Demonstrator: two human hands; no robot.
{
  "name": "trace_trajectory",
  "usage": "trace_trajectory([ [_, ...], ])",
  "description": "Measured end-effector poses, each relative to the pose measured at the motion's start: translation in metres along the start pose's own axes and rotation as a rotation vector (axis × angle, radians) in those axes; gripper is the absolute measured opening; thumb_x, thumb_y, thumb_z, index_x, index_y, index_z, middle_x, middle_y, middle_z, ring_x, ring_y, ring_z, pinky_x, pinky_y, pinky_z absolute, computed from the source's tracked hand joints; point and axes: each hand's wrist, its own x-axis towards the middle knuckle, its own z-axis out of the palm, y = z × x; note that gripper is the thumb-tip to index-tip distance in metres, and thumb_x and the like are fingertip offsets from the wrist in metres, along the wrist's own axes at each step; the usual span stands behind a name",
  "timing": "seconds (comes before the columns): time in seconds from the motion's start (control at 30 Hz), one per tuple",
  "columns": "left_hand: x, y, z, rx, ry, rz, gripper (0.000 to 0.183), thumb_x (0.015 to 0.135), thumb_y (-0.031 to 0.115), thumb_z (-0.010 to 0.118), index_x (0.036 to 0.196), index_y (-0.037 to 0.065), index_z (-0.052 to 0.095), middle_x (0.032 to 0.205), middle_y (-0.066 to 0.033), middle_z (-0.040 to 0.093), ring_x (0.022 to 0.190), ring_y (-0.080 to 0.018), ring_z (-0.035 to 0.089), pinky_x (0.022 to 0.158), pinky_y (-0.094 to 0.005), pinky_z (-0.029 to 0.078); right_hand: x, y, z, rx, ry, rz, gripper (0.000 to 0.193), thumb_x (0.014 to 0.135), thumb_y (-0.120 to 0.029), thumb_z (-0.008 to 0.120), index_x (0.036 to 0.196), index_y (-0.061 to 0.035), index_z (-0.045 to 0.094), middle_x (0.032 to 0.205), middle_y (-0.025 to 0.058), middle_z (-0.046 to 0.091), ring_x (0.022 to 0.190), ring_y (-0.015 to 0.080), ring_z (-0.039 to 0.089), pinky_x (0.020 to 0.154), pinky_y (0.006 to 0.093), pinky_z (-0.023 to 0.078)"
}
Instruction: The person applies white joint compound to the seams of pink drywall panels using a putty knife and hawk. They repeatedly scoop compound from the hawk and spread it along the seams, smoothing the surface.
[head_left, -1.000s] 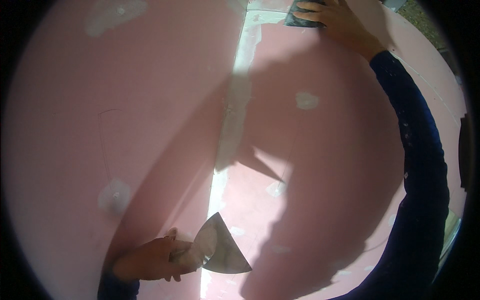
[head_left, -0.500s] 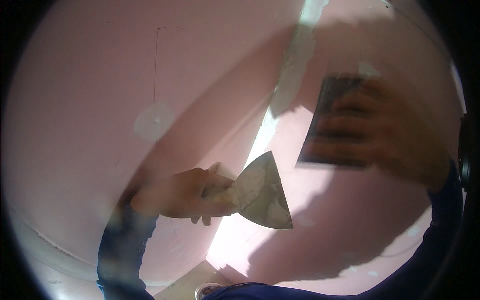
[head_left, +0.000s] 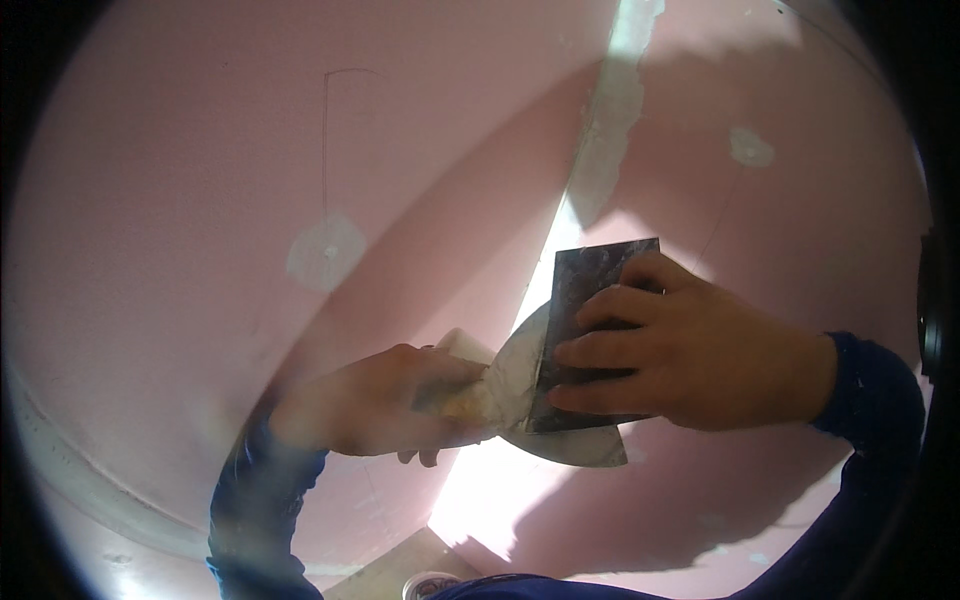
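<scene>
My left hand (head_left: pixel 365 400) is closed round the handle of a putty knife (head_left: pixel 515 385) with a wide, fan-shaped blade smeared with pale filler. In my right hand (head_left: pixel 715 350) is a dark, flat rectangular scraper blade (head_left: pixel 590 268), its face streaked with pale residue, my fingers spread across it. The scraper blade overlaps the putty knife's blade and hides much of it; they look to be touching. Part of the putty knife's handle is covered by my left fingers.
Pink wallboards (head_left: pixel 190 180) meet at a corner seam (head_left: pixel 612 130) coated with pale filler. Round filler patches (head_left: pixel 328 250) dot the boards, another patch (head_left: pixel 751 147) being at upper right. The rim of a white bucket (head_left: pixel 428 582) shows at the bottom edge. Strong light and arm shadows cross the boards.
My right hand has come down and left from the right-hand board, bringing the scraper blade over the putty knife. My left hand and the putty knife have shifted slightly right and down.
</scene>
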Motion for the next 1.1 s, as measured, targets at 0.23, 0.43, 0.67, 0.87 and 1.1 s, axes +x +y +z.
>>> trace_trajectory([
  [0.23,-0.006,0.002,0.001,-0.001,0.154,-0.005,0.043,0.094,0.030,0.071,0.121,-0.003,0.065,0.083,-0.0100,0.071,0.071,-0.0169,0.070,0.066,-0.0288,0.060,-0.038,0.005,-0.041,-0.264,-0.300,0.117,0.035,0.084,-0.015,0.078,0.116,-0.0271,0.075,0.124,-0.0021,0.070,0.124,0.0216,0.056,0.113,0.0484,0.034],
  [0.43,-0.016,0.001,0.017,-0.070,0.135,0.069,0.050,0.094,0.037,0.072,0.121,-0.004,0.065,0.085,-0.0137,0.073,0.070,-0.0191,0.071,0.064,-0.0321,0.061,-0.079,0.071,-0.133,-1.069,-0.031,0.479,0.029,0.089,-0.004,0.067,0.108,-0.0236,0.077,0.130,-0.0029,0.066,0.135,0.0223,0.049,0.119,0.0451,0.031],
  [0.67,-0.014,0.005,0.023,-0.067,0.056,0.000,0.051,0.093,0.035,0.073,0.126,-0.004,0.063,0.091,-0.0147,0.074,0.075,-0.0214,0.072,0.069,-0.0311,0.060,-0.069,0.163,-0.204,-1.007,0.282,0.169,0.034,0.087,-0.007,0.053,0.107,-0.0186,0.078,0.117,0.0032,0.071,0.125,0.0252,0.055,0.111,0.0436,0.034],
  [0.87,-0.032,0.001,0.044,-0.055,0.042,-0.019,0.047,0.096,0.031,0.071,0.127,-0.003,0.063,0.096,-0.0162,0.072,0.077,-0.0214,0.071,0.069,-0.0304,0.060,-0.055,0.192,-0.208,-1.130,0.184,0.161,0.041,0.081,-0.007,0.055,0.112,-0.0242,0.077,0.123,-0.0006,0.070,0.125,0.0244,0.054,0.112,0.0442,0.032],
  [1.1,-0.030,-0.010,0.048,-0.076,-0.038,-0.029,0.050,0.095,0.033,0.072,0.128,-0.003,0.063,0.104,-0.0164,0.071,0.078,-0.0209,0.071,0.070,-0.0297,0.060,-0.053,0.200,-0.195,-1.080,0.215,0.189,0.048,0.080,-0.004,0.055,0.116,-0.0276,0.076,0.127,-0.0025,0.069,0.130,0.0226,0.050,0.114,0.0472,0.027],
])
